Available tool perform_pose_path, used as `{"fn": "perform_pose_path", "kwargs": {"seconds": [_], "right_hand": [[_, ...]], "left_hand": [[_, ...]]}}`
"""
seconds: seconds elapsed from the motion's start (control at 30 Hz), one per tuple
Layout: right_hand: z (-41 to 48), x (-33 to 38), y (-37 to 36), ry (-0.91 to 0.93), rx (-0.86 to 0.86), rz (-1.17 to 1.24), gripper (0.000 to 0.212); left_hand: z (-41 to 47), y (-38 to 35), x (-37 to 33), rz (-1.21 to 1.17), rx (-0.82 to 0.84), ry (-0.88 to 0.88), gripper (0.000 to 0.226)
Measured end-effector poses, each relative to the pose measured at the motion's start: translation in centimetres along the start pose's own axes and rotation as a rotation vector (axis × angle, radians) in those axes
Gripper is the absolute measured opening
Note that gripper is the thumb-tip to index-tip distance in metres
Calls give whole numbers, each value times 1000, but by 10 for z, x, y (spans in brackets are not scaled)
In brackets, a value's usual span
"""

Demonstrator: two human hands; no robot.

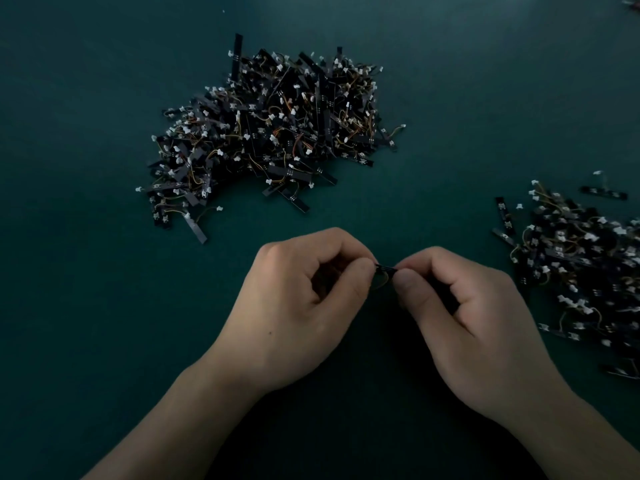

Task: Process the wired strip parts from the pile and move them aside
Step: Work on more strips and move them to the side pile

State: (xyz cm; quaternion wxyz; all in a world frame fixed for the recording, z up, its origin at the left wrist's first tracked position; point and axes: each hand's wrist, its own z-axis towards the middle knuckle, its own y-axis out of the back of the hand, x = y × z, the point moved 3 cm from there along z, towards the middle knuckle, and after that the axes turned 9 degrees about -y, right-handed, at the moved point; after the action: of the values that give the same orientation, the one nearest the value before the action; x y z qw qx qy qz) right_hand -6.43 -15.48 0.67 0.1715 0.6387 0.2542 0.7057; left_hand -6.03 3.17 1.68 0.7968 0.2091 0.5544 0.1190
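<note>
A big pile of black wired strip parts (270, 129) with white connectors and orange wires lies at the centre back of the table. A second, looser heap of the same parts (585, 265) spreads along the right edge. In front of me both hands meet above the table. My left hand (298, 306) and my right hand (474, 327) each pinch one end of a single small black strip part (385, 269) between thumb and fingers. A thin wire loop hangs below it. Most of that part is hidden by my fingertips.
The table (104, 306) is covered in dark green matting. A few stray strips (504, 216) lie apart from the right heap. Another small object (632, 2) shows at the far right corner.
</note>
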Motion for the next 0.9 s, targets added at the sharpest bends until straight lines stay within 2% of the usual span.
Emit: {"fn": "perform_pose_path", "kwargs": {"seconds": [0.07, 0.17, 0.27, 0.6, 0.9], "right_hand": [[-1, 0, 2, -2, -20, 31, 17], [0, 2, 3, -7, -32, 68, 21], [-1, 4, 3, 7, -11, 51, 21], [-2, 5, 5, 16, -34, 118, 20], [-3, 5, 4, -29, 20, 148, 22]], "left_hand": [[-1, -1, 0, -25, 44, 19, 6], [0, -4, -1, 1, 111, 32, 18], [1, -4, 1, -25, 149, 52, 6], [1, -3, 1, -81, 147, 48, 6], [2, 0, 2, -122, 106, 46, 22]]}}
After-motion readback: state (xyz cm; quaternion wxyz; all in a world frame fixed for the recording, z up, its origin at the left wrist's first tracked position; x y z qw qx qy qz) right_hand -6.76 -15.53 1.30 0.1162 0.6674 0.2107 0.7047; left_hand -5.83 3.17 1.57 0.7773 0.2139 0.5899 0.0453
